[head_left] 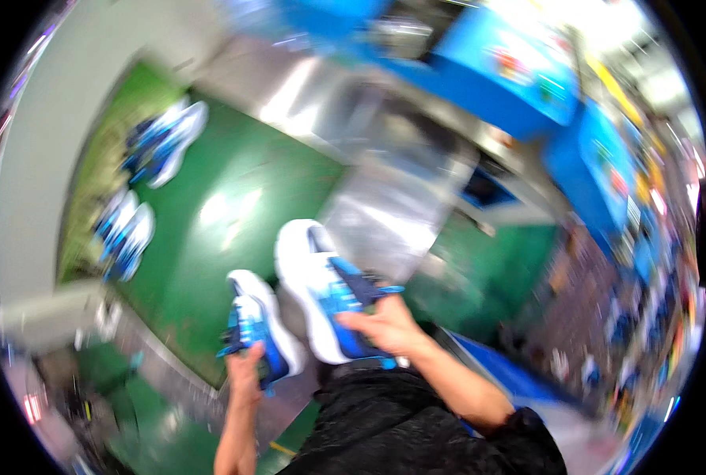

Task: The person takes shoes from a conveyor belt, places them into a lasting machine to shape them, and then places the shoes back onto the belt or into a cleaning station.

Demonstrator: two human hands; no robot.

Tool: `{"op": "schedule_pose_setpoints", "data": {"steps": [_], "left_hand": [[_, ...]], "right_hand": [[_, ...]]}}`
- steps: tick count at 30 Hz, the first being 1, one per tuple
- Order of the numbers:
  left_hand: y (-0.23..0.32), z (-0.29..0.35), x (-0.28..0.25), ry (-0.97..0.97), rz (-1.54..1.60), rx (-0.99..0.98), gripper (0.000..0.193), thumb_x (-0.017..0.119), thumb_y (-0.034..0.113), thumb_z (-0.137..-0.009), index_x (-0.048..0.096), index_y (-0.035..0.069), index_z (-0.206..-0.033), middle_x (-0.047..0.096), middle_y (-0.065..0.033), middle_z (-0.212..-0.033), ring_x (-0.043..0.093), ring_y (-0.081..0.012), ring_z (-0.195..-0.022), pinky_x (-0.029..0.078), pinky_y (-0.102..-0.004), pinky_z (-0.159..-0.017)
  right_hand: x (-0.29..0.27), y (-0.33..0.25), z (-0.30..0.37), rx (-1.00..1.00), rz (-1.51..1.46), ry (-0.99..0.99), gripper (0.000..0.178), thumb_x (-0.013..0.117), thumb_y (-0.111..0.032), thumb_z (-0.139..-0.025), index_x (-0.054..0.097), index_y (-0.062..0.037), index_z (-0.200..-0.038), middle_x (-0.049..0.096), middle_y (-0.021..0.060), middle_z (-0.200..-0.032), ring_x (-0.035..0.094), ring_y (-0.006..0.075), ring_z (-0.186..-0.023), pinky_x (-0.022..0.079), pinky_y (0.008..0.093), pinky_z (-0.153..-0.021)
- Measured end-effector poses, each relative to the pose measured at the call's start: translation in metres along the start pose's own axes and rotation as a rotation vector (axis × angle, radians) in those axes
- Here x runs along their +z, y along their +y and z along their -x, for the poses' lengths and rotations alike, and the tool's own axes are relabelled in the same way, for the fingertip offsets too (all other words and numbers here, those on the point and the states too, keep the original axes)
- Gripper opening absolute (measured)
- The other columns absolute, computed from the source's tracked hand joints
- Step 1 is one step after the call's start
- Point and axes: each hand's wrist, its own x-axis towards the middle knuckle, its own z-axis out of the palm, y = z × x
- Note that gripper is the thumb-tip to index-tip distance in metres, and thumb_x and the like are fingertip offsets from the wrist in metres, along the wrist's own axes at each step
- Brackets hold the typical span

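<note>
My left hand is closed on a blue and white sneaker with a thick white sole and dark blue parts near the opening. A second, matching sneaker is gripped in my right hand, with thumb and fingers around its dark blue heel end. Both shoes are held side by side in front of my body, toes pointing away from me. Motion blur hides the laces and finer details.
Two more pairs of similar sneakers, a far pair and a nearer pair, sit at the left on a green surface. Ahead lies a shiny metal plate. Blue machine housings stand at the far right.
</note>
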Motion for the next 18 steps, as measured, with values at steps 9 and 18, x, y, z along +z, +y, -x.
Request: {"op": "schedule_pose_setpoints", "data": {"steps": [9,18], "left_hand": [[0.101,0.132,0.164,-1.080,-0.910,0.838,0.035,0.065,0.022,-0.093,0.062,-0.002,-0.118,0.068,-0.0148,-0.105,0.065,-0.0246,-0.091,0.055,-0.0366,-0.083],[-0.035,0.435,0.185,-1.812,-0.967,-0.677,0.084,0.066,0.004,-0.077,0.027,0.005,-0.151,0.047,-0.0188,-0.141,0.051,-0.0342,-0.127,0.044,-0.0485,-0.107]], "right_hand": [[-0.014,-0.024,0.344,-0.549,0.095,0.817,0.066,0.078,-0.015,-0.083,0.044,0.0019,-0.137,0.049,0.0111,-0.131,0.044,0.0193,-0.125,0.031,0.0334,-0.110],[0.211,0.120,0.659,-0.295,-0.230,2.160,0.069,0.077,-0.016,-0.078,0.049,0.0014,-0.139,0.055,0.0106,-0.133,0.052,0.0198,-0.121,0.038,0.0340,-0.107]]}}
